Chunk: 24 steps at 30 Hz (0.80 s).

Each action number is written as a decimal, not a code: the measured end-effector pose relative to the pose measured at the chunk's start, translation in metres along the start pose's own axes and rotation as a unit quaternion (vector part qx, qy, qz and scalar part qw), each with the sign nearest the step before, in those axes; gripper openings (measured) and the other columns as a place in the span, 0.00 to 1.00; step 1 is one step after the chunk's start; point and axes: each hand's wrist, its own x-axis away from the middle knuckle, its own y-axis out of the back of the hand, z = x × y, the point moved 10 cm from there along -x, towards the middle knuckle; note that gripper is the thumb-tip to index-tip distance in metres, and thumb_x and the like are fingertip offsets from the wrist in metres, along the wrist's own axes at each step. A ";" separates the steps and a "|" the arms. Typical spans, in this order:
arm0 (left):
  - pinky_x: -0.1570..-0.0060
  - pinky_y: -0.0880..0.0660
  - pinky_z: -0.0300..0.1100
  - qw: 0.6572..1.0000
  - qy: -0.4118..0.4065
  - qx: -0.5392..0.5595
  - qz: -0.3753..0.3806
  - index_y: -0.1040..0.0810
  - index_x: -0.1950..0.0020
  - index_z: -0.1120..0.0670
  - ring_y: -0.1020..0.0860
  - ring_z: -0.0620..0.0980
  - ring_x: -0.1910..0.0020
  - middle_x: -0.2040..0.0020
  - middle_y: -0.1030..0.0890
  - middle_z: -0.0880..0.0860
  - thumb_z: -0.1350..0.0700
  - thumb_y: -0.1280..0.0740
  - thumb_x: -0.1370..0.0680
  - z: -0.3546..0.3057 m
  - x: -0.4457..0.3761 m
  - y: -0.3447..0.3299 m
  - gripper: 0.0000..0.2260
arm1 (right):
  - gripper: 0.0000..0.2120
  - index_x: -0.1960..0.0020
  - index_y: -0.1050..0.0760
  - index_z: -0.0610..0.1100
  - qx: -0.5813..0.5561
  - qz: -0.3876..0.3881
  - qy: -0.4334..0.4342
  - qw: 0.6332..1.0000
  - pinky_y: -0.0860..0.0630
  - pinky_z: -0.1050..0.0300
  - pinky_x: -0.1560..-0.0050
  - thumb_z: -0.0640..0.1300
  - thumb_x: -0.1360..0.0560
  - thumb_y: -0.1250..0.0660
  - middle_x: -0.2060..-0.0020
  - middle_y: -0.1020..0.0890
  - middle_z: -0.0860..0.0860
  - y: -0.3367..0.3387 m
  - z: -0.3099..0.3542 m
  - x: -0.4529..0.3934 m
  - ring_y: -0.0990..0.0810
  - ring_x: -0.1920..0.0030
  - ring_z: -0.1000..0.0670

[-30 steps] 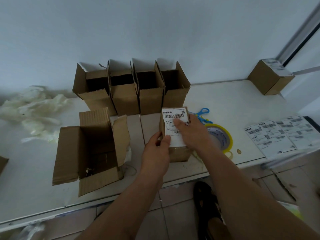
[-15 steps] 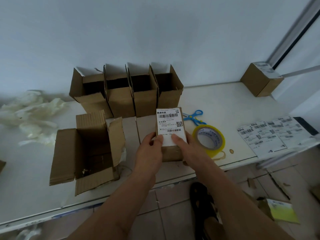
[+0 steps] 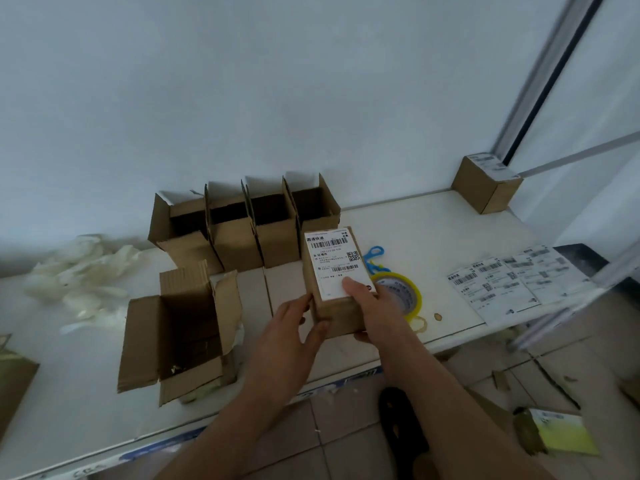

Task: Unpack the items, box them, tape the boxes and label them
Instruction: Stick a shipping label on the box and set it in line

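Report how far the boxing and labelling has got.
Done: one labelled box stands at the table's far right corner. In hand: both hands, left hand and right hand, hold a small box with its label on. Left: four open boxes in a row; spare labels wait.

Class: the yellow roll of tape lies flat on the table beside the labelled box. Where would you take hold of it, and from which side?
Pinch the roll of tape through its open core, thumb inside and fingers on the outer rim, coming from above on its right edge. It lies flat, so the hole faces up; the box and right hand crowd its left side.
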 end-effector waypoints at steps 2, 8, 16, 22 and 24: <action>0.50 0.28 0.35 1.000 -0.011 -0.026 -0.010 0.35 0.25 0.45 0.29 0.37 0.48 0.35 0.27 0.42 0.43 0.38 0.20 -0.016 -0.008 0.003 0.23 | 0.16 0.40 0.29 0.53 0.006 -0.016 0.008 1.000 0.21 0.50 0.48 0.58 0.24 0.33 0.51 0.20 0.56 0.013 0.014 -0.001 0.21 0.50 0.53; 0.48 0.27 0.39 0.998 -0.064 -0.018 -0.019 0.32 0.27 0.48 0.26 0.40 0.50 0.39 0.24 0.45 0.46 0.37 0.20 -0.075 -0.052 -0.017 0.21 | 0.22 0.39 0.27 0.52 -0.001 -0.049 0.014 0.999 0.20 0.44 0.44 0.63 0.27 0.32 0.48 0.19 0.51 0.065 0.055 -0.020 0.19 0.48 0.49; 0.52 0.26 0.41 0.995 -0.101 -0.010 -0.006 0.27 0.35 0.50 0.23 0.46 0.51 0.44 0.22 0.47 0.48 0.37 0.20 -0.145 -0.150 -0.097 0.15 | 0.32 0.36 0.30 0.47 0.015 -0.112 0.016 0.993 0.21 0.46 0.45 0.68 0.31 0.33 0.47 0.21 0.49 0.161 0.097 -0.100 0.21 0.47 0.48; 0.52 0.25 0.43 0.993 -0.113 -0.018 0.023 0.27 0.39 0.52 0.23 0.49 0.51 0.46 0.22 0.50 0.51 0.40 0.19 -0.182 -0.214 -0.172 0.11 | 0.29 0.37 0.29 0.50 0.001 -0.126 0.011 0.992 0.22 0.45 0.43 0.66 0.30 0.32 0.46 0.20 0.50 0.229 0.103 -0.175 0.21 0.46 0.48; 0.52 0.24 0.45 0.993 -0.111 -0.023 0.033 0.28 0.40 0.52 0.22 0.50 0.52 0.47 0.22 0.51 0.51 0.40 0.19 -0.188 -0.234 -0.196 0.10 | 0.27 0.38 0.28 0.50 -0.007 -0.130 0.009 0.991 0.23 0.45 0.41 0.65 0.30 0.32 0.46 0.20 0.51 0.246 0.102 -0.198 0.21 0.45 0.48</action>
